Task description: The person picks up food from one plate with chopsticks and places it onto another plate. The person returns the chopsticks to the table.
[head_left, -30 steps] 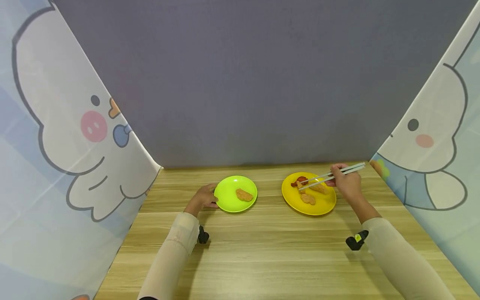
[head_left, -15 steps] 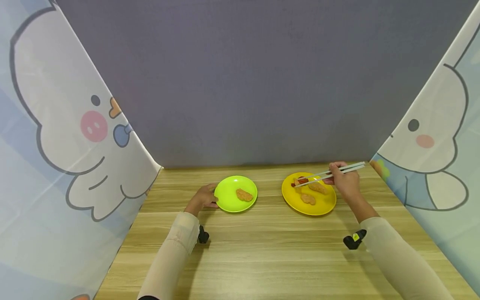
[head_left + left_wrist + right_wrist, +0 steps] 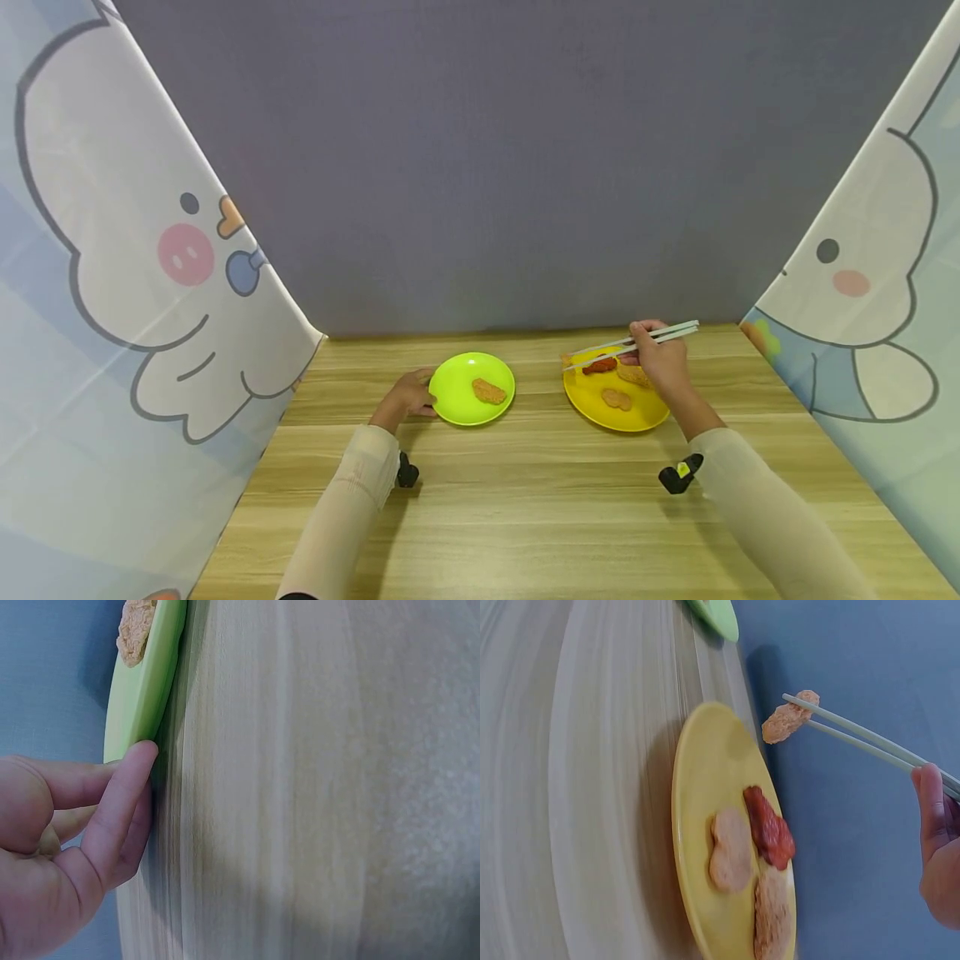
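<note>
Cartoon-print curtains flank a wooden desk [image 3: 525, 500] in the head view, where the right hand [image 3: 656, 362] grips chopsticks [image 3: 630, 343] above a yellow plate [image 3: 600, 408]. The left wrist view shows left hand [image 3: 67, 847] fingertips touching a green plate [image 3: 142, 697], loosely curled. In the right wrist view, a nugget [image 3: 787, 718], seemingly light and crumbly, hangs pinched at the tips.

Cream sleeves [image 3: 352, 492], black wrist cameras [image 3: 678, 477]
</note>
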`<state>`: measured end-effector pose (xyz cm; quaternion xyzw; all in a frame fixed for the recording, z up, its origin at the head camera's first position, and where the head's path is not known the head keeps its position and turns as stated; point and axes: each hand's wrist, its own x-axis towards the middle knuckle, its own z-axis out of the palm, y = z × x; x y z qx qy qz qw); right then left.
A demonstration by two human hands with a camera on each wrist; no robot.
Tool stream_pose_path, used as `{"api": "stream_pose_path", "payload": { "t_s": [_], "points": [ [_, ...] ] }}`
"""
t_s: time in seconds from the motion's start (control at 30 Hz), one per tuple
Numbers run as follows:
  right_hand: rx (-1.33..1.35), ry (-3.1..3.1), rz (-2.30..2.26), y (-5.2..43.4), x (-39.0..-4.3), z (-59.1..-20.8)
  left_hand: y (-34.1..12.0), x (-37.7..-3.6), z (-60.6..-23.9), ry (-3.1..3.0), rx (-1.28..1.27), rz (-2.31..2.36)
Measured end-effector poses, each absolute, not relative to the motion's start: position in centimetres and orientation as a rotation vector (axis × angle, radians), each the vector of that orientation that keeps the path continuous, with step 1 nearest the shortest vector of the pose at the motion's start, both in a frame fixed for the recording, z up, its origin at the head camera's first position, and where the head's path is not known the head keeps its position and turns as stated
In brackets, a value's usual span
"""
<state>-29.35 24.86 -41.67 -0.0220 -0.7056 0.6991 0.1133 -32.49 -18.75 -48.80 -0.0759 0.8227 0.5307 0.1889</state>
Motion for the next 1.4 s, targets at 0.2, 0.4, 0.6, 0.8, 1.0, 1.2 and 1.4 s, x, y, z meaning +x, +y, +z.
{"api": "stream_pose_path", "payload": {
  "t_s": [0.2, 0.4, 0.6, 0.8, 1.0, 1.2, 1.4],
  "points": [
    [-0.069, -2.012, 2.101, 23.7, -30.8, -43.0, -18.7, -32.5, -48.8, 2.315, -0.215, 1.500],
    [-0.120, -2.030, 2.075, 22.4, -31.5, -44.0, -18.7, -32.5, -48.8, 2.327, -0.225, 1.475],
    [-0.124, -2.045, 2.115, 20.8, -32.0, -44.4, -18.8, -32.7, -49.0, 2.337, -0.223, 1.459],
    [-0.097, -2.104, 2.072, 19.0, -32.0, -44.7, -18.8, -32.7, -49.1, 2.339, -0.223, 1.467],
    [-0.079, -2.115, 2.026, 17.5, -32.1, -45.0, -18.8, -32.7, -49.2, 2.338, -0.222, 1.472],
    [-0.007, -1.995, 2.088, 16.1, -32.5, -45.3, -18.8, -32.7, -49.2, 2.346, -0.221, 1.464],
    [-0.025, -1.985, 2.111, 14.8, -32.8, -45.9, -18.7, -32.6, -48.9, 2.331, -0.219, 1.478]
  ]
}}
